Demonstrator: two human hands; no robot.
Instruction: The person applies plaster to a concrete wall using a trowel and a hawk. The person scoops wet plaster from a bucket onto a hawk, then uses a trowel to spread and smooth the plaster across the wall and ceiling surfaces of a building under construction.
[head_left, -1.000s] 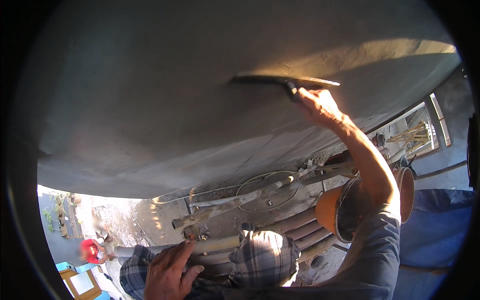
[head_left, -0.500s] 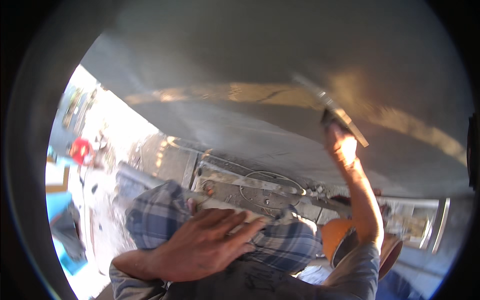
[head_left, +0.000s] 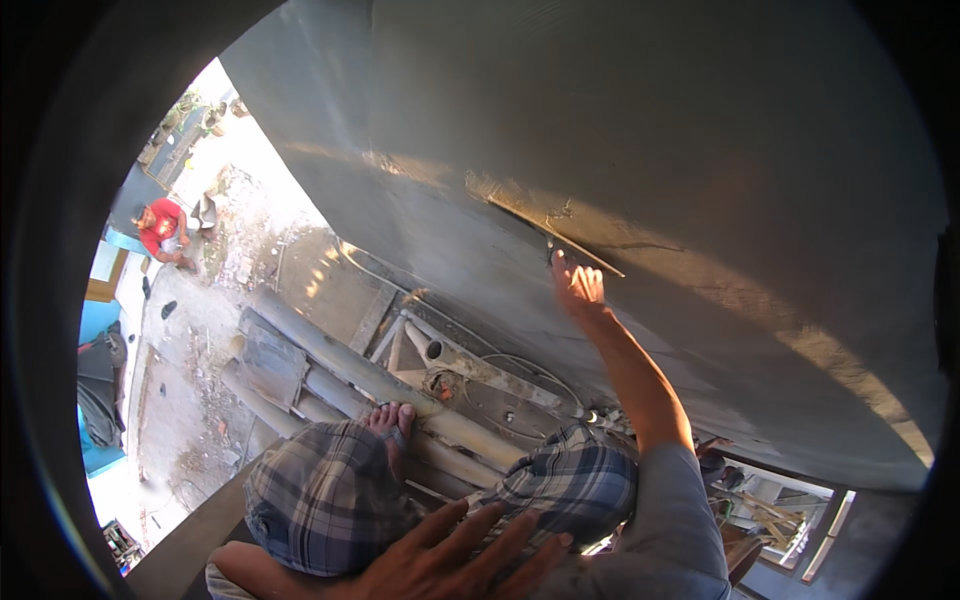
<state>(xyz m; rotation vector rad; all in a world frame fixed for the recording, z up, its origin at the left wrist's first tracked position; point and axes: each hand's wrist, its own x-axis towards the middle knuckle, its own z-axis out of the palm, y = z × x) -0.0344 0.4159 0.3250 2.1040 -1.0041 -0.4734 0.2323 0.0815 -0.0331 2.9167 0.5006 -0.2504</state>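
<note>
My right hand [head_left: 582, 288] is wrapped round the grip of a plastering trowel [head_left: 560, 237], seen nearly edge-on. Its long thin blade lies against the grey plastered wall [head_left: 720, 200], along a sunlit band. A small ragged patch of plaster shows just above the blade, and rougher plaster lies off its left end. Low in front of my body, my left hand [head_left: 450, 560] hangs over my checkered shorts [head_left: 330, 490]. Its fingers are spread and hold nothing; the lower part of the hand is cut off by the frame edge.
My bare foot [head_left: 388, 422] rests by long poles [head_left: 350, 360] high above the ground. Below the wall lie a hose [head_left: 535, 365] and rubble. A person in a red shirt [head_left: 163, 228] sits at the far left. Planks [head_left: 775, 515] show through a frame at lower right.
My right hand and the trowel have moved left across the wall, and the blade has turned flatter against it. My left hand has dropped lower. The view has shifted, showing more poles and my foot.
</note>
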